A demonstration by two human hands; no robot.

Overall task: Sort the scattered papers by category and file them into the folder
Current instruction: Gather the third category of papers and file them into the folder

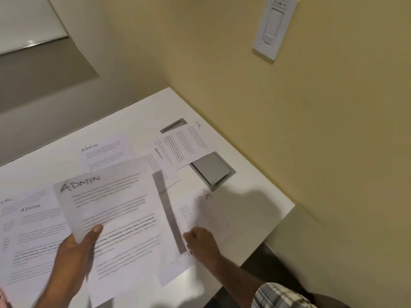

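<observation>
My left hand [75, 247] grips a sheet headed ADMIN [115, 207] by its lower left edge, thumb on top, and holds it above the white table [249, 210]. My right hand [201, 241] pinches the edge of a sheet headed HR [206, 210] that lies on the table at the right. Other sheets lie scattered: an ADMIN sheet [37, 232] at the left, another ADMIN sheet [104, 150] further back, a turned ADMIN sheet [159, 158] and an HR sheet [189, 143] near the wall. No folder is in view.
A grey cable hatch [213, 168] is set into the table near the wall, partly under the back HR sheet. A yellow wall with a white light switch [274, 27] stands at the right. The table's right edge runs close to my right arm.
</observation>
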